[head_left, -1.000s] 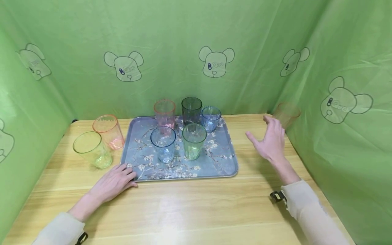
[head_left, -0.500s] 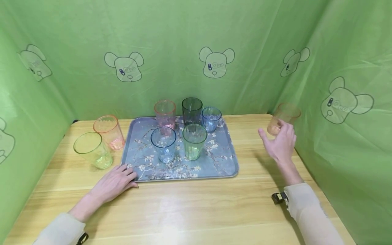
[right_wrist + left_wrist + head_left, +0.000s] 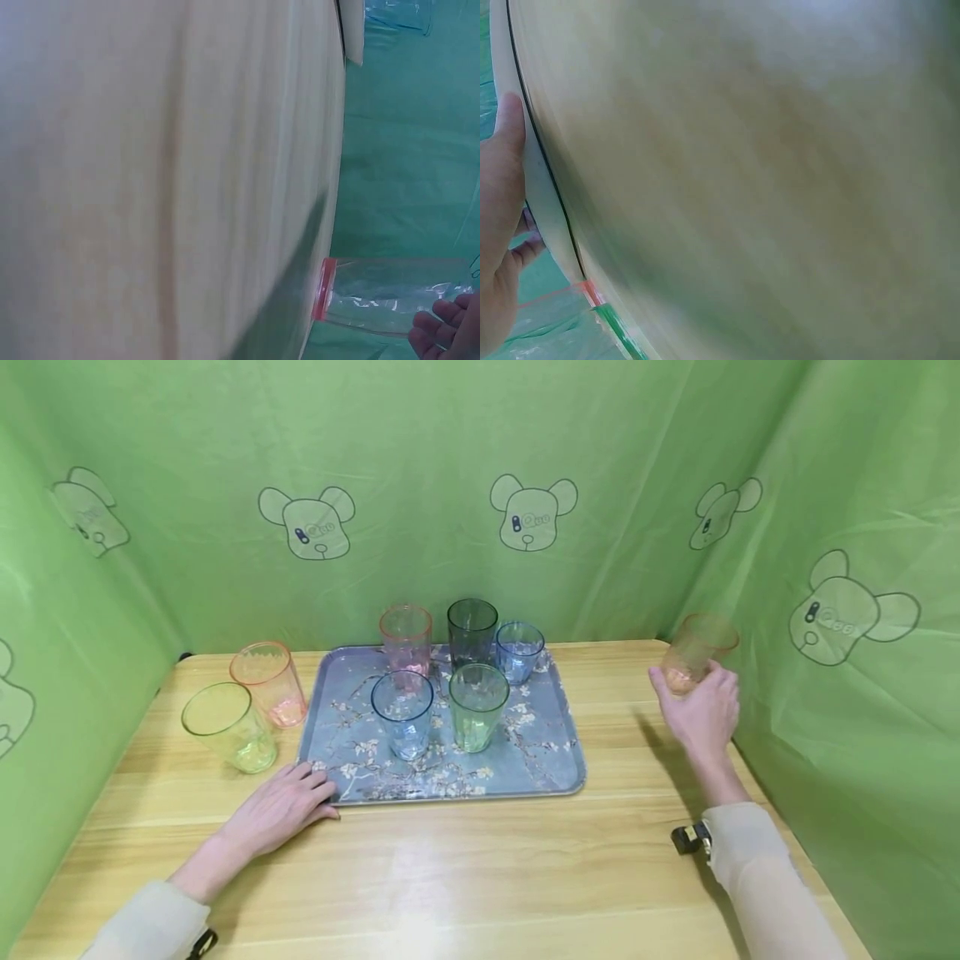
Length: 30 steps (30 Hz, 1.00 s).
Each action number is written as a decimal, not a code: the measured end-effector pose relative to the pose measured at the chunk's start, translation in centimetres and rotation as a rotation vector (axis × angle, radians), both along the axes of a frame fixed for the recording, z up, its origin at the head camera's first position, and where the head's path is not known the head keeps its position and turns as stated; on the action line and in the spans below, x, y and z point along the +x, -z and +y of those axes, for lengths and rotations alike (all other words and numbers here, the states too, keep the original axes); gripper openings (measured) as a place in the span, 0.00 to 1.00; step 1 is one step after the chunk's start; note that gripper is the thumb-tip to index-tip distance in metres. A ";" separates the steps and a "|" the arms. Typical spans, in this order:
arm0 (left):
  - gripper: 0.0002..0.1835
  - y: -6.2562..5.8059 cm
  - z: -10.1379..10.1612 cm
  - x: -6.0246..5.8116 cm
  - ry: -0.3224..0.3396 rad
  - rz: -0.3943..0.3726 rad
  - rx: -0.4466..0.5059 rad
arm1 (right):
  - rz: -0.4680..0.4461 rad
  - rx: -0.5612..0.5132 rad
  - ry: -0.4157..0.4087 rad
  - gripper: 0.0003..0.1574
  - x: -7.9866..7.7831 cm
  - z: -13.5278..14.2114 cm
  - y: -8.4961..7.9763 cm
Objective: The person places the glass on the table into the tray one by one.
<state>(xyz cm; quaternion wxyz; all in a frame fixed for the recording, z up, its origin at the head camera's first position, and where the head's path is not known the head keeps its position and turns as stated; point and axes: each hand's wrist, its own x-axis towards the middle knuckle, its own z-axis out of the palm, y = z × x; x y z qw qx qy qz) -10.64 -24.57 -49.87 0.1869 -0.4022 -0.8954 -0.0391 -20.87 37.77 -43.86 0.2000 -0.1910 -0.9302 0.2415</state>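
Observation:
At the right back corner of the table stands a clear orange-tinted glass. My right hand is right at its lower half, thumb along the left side and fingers toward the right. From the right wrist, the fingers overlap the side of the glass, whose reddish base is near the table. My left hand rests on the front left corner of the flower-patterned tray, fingers over the corner and thumb along the front edge. The left wrist view shows that thumb beside the tray's pale rim.
On the tray stand a pink glass, a dark grey glass, a short blue glass, a light blue glass and a green glass. Left of it are a red-rimmed glass and a yellow-green glass. Green curtains surround the table.
My right hand has moved to the right, up to the orange-tinted glass, with thumb and fingers now at its sides. The left hand, tray and glasses stay where they were.

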 end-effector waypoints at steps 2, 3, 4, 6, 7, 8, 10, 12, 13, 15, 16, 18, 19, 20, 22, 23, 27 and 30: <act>0.15 0.0 0.0 0.0 0.000 0.000 -0.003 | -0.018 -0.003 0.016 0.74 -0.2 0.3 0.0; 0.15 0.0 0.0 0.0 0.000 0.000 -0.004 | -0.025 -0.004 0.023 0.75 -0.3 0.4 0.1; 0.15 0.0 0.0 0.0 -0.001 -0.001 -0.004 | -0.031 -0.006 0.029 0.75 -0.4 0.4 0.1; 0.15 0.0 0.0 0.0 -0.002 -0.002 -0.004 | -0.040 0.001 0.045 0.77 -0.7 0.7 0.1; 0.15 0.0 0.0 0.0 -0.002 -0.002 -0.004 | -0.044 0.007 0.054 0.77 -0.8 0.8 0.1; 0.15 0.0 0.0 0.0 -0.003 -0.002 -0.004 | -0.046 0.012 0.062 0.78 -1.0 0.9 0.0; 0.15 0.0 0.0 0.0 -0.004 -0.001 -0.003 | -0.055 0.021 0.075 0.79 -1.3 1.2 0.0; 0.15 0.1 0.0 0.0 -0.004 -0.001 -0.001 | -0.070 0.016 0.092 0.81 -1.8 1.5 -0.1; 0.15 0.1 0.0 0.0 -0.004 -0.001 -0.001 | -0.083 0.007 0.097 0.82 -2.0 1.6 -0.2; 0.15 0.1 0.0 0.0 -0.004 0.000 0.001 | -0.107 -0.011 0.106 0.84 -2.4 1.9 -0.3; 0.15 0.1 0.0 0.0 -0.005 0.000 0.001 | -0.119 -0.021 0.111 0.85 -2.7 2.0 -0.3; 0.15 0.1 0.0 0.0 -0.005 0.000 0.000 | -0.145 -0.039 0.117 0.86 -3.0 2.3 -0.4; 0.15 0.1 0.0 0.0 -0.005 0.000 -0.001 | -0.156 -0.044 0.117 0.87 -3.1 2.4 -0.5; 0.15 0.1 0.0 0.0 -0.005 0.001 -0.001 | -0.165 -0.046 0.117 0.87 -3.3 2.5 -0.5; 0.15 0.1 -0.1 0.0 -0.006 -0.001 -0.002 | -0.187 -0.048 0.109 0.88 -3.5 2.7 -0.6; 0.15 0.0 -0.1 0.0 -0.006 0.000 -0.003 | -0.194 -0.049 0.105 0.88 -3.6 2.8 -0.6; 0.15 0.0 -0.1 0.0 -0.005 0.001 -0.004 | -0.202 -0.051 0.086 0.89 -4.0 3.0 -0.7; 0.15 0.0 -0.1 0.0 -0.003 0.006 -0.005 | -0.200 -0.059 0.082 0.88 -4.4 3.0 -0.7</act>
